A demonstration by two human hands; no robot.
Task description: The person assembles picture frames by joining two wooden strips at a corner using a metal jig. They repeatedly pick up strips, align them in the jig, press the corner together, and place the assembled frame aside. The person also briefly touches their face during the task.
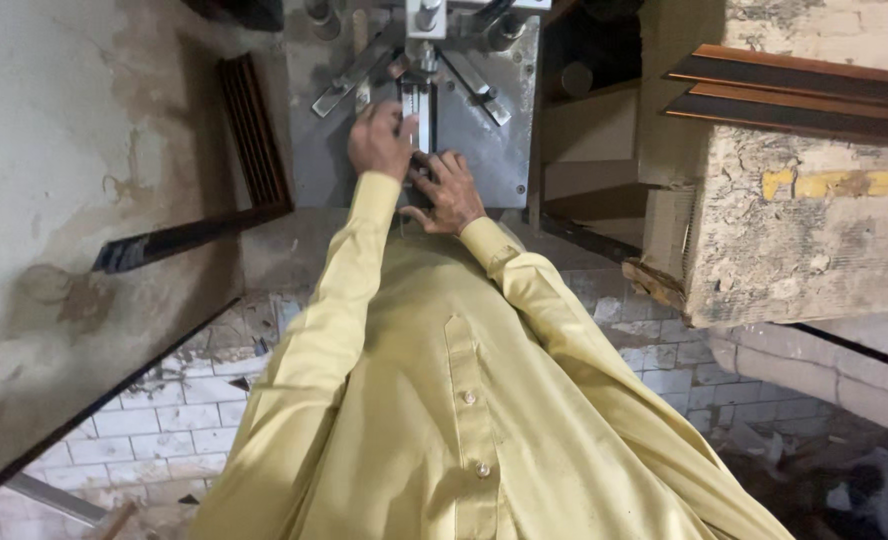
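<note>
I stand at a grey metal machine bed (464, 130) with two angled fence bars that meet in a V under a vertical clamp head (426, 20). My left hand (381, 140) rests on the bed beside a narrow metal slot strip (417, 110), fingers curled at the strip. My right hand (449, 190) lies flat near the front edge of the bed, fingers spread and pointing toward the left hand. The two hands nearly touch. Whether either pinches a small part is hidden. Both sleeves are pale yellow.
A dark ribbed moulding frame piece (249, 130) leans on the stained bench at left. Brown moulding strips (794, 85) lie atop a worn wooden block (804, 230) at right. White tiled floor with debris (184, 410) lies below.
</note>
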